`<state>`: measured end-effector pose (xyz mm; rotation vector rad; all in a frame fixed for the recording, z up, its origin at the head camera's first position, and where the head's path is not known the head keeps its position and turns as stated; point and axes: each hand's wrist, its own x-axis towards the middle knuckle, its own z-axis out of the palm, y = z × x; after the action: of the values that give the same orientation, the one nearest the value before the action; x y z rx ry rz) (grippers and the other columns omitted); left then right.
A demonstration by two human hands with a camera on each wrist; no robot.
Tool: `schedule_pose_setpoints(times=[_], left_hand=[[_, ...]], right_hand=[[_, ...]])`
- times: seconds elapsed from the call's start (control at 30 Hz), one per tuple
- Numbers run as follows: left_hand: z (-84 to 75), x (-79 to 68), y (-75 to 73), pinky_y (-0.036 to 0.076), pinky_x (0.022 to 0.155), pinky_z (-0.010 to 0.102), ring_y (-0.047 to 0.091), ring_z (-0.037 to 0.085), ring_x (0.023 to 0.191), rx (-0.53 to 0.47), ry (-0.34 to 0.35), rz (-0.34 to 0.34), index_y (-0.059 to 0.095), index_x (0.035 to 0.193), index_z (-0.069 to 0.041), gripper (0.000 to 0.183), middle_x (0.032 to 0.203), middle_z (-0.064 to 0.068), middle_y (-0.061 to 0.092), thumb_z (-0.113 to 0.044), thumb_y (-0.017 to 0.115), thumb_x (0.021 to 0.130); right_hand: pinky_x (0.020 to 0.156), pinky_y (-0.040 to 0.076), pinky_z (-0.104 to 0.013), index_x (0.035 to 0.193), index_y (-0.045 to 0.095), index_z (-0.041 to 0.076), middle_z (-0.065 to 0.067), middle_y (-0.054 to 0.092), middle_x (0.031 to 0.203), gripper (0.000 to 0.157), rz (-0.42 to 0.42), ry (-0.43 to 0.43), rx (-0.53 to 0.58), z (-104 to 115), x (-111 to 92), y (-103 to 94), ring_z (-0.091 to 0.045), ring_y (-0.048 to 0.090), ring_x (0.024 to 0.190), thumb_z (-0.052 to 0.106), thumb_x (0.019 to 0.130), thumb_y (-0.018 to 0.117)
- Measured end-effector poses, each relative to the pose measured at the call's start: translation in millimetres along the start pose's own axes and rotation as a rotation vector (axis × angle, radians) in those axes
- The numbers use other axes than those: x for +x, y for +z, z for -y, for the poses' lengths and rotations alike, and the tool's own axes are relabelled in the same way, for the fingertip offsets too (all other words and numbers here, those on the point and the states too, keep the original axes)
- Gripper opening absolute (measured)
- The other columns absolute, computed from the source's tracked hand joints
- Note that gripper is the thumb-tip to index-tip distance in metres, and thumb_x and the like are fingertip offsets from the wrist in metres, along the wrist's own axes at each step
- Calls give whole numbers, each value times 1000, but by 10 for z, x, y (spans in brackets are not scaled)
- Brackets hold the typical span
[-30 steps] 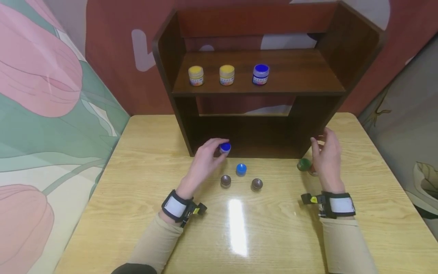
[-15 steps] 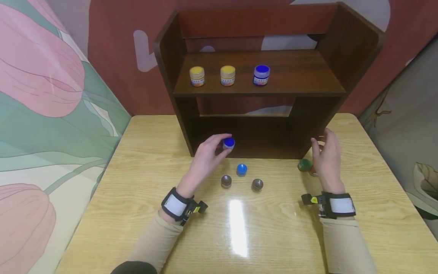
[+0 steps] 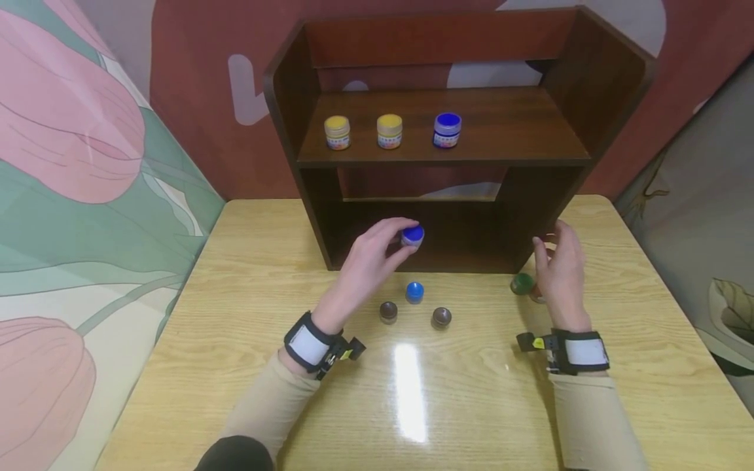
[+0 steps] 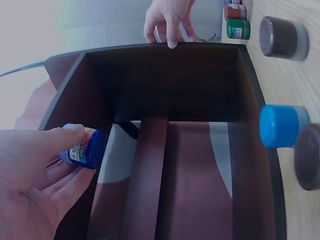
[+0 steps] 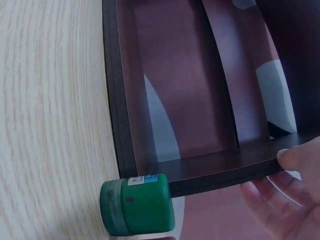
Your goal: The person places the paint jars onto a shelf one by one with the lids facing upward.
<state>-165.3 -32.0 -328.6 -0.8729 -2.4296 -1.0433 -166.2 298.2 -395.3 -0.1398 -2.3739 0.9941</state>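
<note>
My left hand point(image 3: 366, 263) pinches a small paint jar point(image 3: 413, 237) with a dark blue lid between thumb and fingers. It is raised in front of the shelf's lower compartment. In the left wrist view the jar point(image 4: 86, 149) lies sideways, its printed label partly covered by fingers. My right hand point(image 3: 562, 281) grips the side panel of the dark brown shelf point(image 3: 448, 161), thumb on the front edge and fingers on the outer face in the right wrist view. Just below that hand stands a green paint jar point(image 5: 145, 205).
On the upper board stand two yellow jars point(image 3: 337, 133) point(image 3: 389, 131) and a dark blue jar point(image 3: 447, 130). Before the shelf, a light blue jar point(image 3: 415, 292) and two brown jars point(image 3: 388, 311) point(image 3: 441, 318) stand on the wooden table point(image 3: 471, 399). A reddish-brown jar point(image 4: 235, 12) is beside the green one.
My left hand has lifted the dark blue jar up and to the right, from the shelf's lower front edge to before the lower compartment. The right hand stays on the side panel.
</note>
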Motion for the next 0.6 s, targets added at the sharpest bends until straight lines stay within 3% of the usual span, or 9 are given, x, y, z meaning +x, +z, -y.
schedule_pose_setpoints(times=[0.1,0.17,0.3,0.4,0.5,0.53,0.6], left_hand=[[-41,38,-2,55,95,20,67,16,113,-4,29,-16,62,129,-9,41,126,7,68,-19,73,91],[-72,64,-11,54,96,19,67,16,115,-7,35,-19,62,130,-9,41,128,7,67,-21,71,92],[-128,104,-23,54,96,20,67,16,115,-15,44,-18,61,131,-9,43,129,8,67,-20,72,91],[-159,123,-25,54,96,20,67,16,114,-12,50,-26,61,130,-9,43,128,8,67,-19,73,91],[-190,141,-24,53,98,20,67,16,115,-2,64,-40,61,130,-9,42,128,8,67,-21,72,91],[-201,149,-21,53,99,21,67,16,116,2,71,-43,61,130,-9,42,128,8,67,-22,72,91],[-226,163,-15,53,100,21,66,17,117,11,88,-42,61,131,-9,43,129,8,67,-23,72,92]], right_hand=[[89,54,-55,137,49,-1,-23,58,129,40,6,4,3,8,-4,6,-37,60,114,14,101,55],[88,54,-52,137,49,-1,-23,58,129,40,3,1,0,8,-3,11,-37,61,114,14,101,55],[87,55,-29,137,50,0,-22,59,129,39,-6,-2,-11,-4,-3,11,-35,61,113,15,101,56],[88,56,-30,137,50,0,-22,59,129,39,-6,-3,-10,-8,-2,10,-35,61,114,15,101,55],[89,55,-48,137,50,-1,-23,58,130,40,0,-2,-2,-5,-2,7,-36,61,114,15,101,55],[89,56,-46,137,50,-1,-23,58,129,40,1,-2,-1,-7,-2,7,-36,61,114,15,101,55],[89,56,-29,137,50,-1,-23,59,128,39,-3,-6,2,-15,0,7,-36,61,113,14,101,55]])
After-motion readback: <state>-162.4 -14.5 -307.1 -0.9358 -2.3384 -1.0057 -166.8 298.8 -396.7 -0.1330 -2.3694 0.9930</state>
